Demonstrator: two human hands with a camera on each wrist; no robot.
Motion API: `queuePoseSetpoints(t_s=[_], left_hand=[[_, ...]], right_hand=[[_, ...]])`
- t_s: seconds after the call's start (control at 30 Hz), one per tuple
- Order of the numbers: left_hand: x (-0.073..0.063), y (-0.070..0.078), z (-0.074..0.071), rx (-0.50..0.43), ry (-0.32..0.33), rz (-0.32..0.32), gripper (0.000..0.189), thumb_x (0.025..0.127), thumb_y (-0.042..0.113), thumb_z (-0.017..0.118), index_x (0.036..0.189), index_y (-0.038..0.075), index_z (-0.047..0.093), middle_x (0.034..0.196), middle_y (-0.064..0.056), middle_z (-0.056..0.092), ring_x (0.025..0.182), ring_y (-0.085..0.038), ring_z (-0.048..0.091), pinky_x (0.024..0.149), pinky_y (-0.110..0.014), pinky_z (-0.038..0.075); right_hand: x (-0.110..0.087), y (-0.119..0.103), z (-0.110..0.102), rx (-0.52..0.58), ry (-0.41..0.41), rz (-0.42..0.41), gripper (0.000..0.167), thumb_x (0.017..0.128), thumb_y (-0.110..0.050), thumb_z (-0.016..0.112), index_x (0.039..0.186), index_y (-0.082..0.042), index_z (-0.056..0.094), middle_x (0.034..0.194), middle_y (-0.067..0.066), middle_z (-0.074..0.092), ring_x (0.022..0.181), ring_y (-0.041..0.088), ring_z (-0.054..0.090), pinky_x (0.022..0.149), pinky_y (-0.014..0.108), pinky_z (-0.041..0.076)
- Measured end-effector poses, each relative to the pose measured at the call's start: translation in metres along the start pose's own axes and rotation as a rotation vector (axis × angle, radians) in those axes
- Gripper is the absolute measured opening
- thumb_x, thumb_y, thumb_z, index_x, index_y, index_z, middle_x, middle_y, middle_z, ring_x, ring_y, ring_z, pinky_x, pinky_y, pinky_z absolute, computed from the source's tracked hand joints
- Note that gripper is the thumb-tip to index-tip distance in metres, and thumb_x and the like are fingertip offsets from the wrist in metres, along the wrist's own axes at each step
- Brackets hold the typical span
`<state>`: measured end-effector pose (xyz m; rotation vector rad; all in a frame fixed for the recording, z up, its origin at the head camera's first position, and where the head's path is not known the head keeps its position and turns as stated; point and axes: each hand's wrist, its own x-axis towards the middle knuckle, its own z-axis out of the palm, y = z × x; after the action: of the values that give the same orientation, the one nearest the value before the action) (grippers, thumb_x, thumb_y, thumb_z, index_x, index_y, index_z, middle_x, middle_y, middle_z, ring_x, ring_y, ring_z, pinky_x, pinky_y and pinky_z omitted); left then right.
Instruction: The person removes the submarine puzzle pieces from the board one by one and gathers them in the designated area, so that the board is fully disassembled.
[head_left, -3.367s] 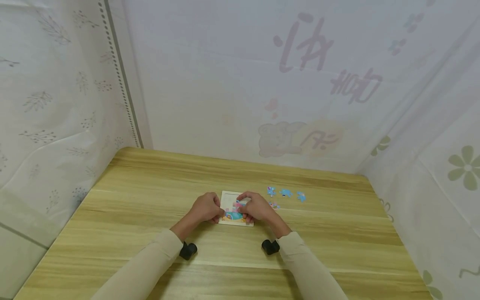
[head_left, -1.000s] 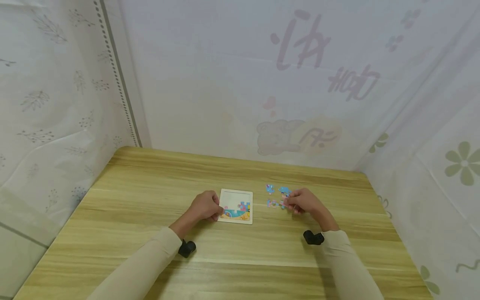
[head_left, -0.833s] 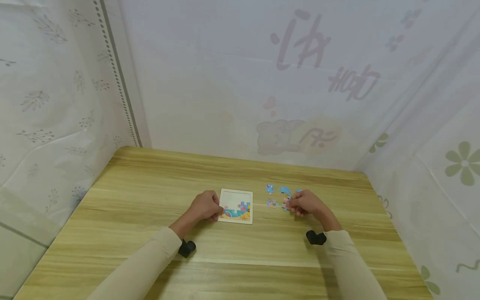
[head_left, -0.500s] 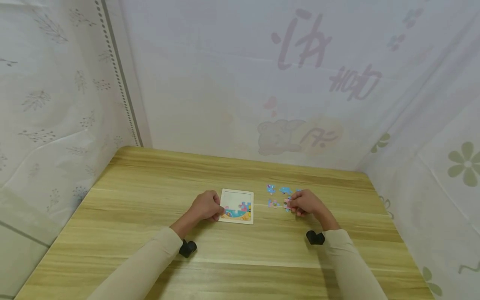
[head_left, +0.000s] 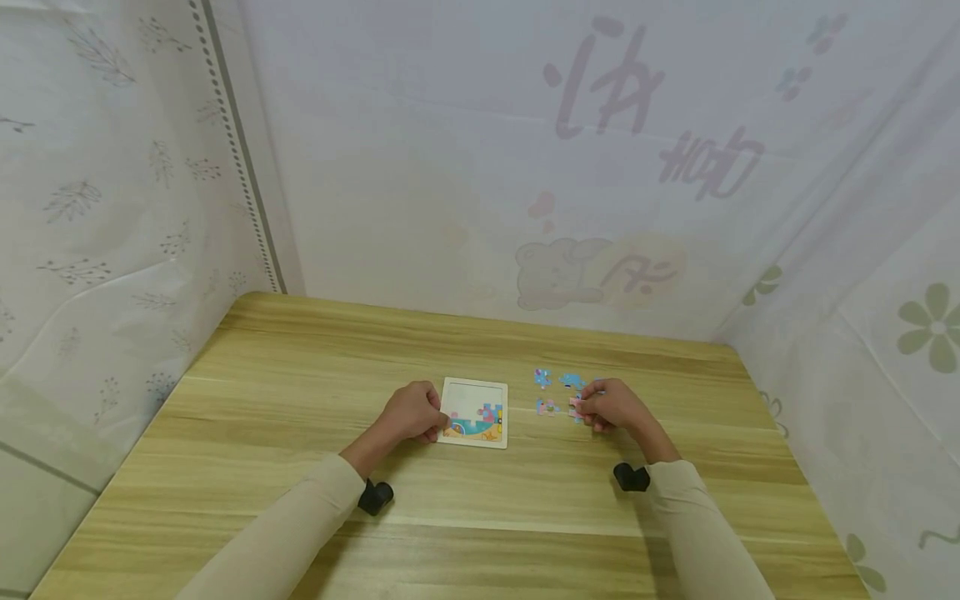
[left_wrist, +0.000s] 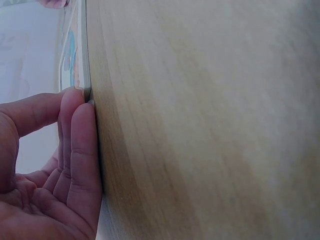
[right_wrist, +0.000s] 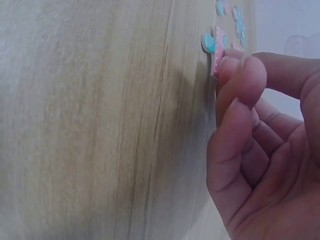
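Note:
My left hand (head_left: 411, 412) pinches the lower left corner of a small square puzzle tray (head_left: 480, 445), its thumb on the rim and fingers against the side, as the left wrist view shows. Joined pieces with a teal, orange and pink picture fill the bottom and right of the tray; the upper left shows bare board. To the right, my right hand (head_left: 613, 405) pinches a pink and teal puzzle piece (right_wrist: 219, 47) between thumb and fingers, at the tabletop. The fingers cover part of that piece.
Several loose puzzle pieces lie right of the tray: a blue one (head_left: 542, 378), another blue one (head_left: 572, 380) and a pink one (head_left: 545, 407). A bit of blue shows behind the right hand. Patterned cloth walls (head_left: 450, 167) surround the wooden table (head_left: 337, 350).
My right hand has left the tray and moved right to the loose pieces, where it now pinches one. It has barely moved over the last half second. My left hand stays at the tray corner.

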<state>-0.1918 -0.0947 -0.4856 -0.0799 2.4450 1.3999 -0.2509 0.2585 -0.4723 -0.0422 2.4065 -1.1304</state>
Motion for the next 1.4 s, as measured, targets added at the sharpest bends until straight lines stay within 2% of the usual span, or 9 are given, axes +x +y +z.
queuePoseSetpoints(t_s=[0.73,0.87,1.07,1.4], left_hand=[[0.001,-0.001,0.0,-0.002,0.002,-0.002,0.018,0.077,0.002,0.071,0.08,0.002,0.054,0.059,-0.009,0.063,0.049,-0.017,0.064,0.049,-0.027,0.056],[0.001,-0.001,0.0,-0.004,-0.003,-0.002,0.018,0.077,0.003,0.072,0.08,0.002,0.054,0.059,-0.01,0.063,0.049,-0.018,0.064,0.049,-0.027,0.056],[0.001,-0.001,0.0,-0.001,0.001,-0.009,0.018,0.077,0.002,0.072,0.08,0.003,0.054,0.059,-0.01,0.063,0.049,-0.018,0.064,0.048,-0.028,0.056],[0.002,-0.002,0.0,0.006,0.004,-0.007,0.017,0.077,0.003,0.072,0.08,0.003,0.054,0.058,-0.009,0.063,0.048,-0.017,0.064,0.048,-0.027,0.056]], right_hand=[[0.0,0.001,0.002,-0.017,0.025,-0.011,0.028,0.092,-0.014,0.065,0.115,0.001,0.059,0.067,0.007,0.065,0.046,0.011,0.053,0.046,0.024,0.048],[0.002,-0.007,0.004,-0.026,0.025,-0.053,0.028,0.093,-0.016,0.063,0.116,0.0,0.06,0.068,0.009,0.066,0.046,0.011,0.052,0.047,0.025,0.049],[0.002,-0.03,0.015,-0.018,-0.002,-0.101,0.032,0.093,-0.02,0.062,0.12,-0.003,0.06,0.074,0.015,0.067,0.047,0.014,0.054,0.049,0.032,0.052],[0.006,-0.051,0.045,0.024,-0.083,-0.187,0.037,0.093,-0.015,0.063,0.125,0.003,0.058,0.074,0.021,0.067,0.042,0.012,0.051,0.044,0.025,0.046]])
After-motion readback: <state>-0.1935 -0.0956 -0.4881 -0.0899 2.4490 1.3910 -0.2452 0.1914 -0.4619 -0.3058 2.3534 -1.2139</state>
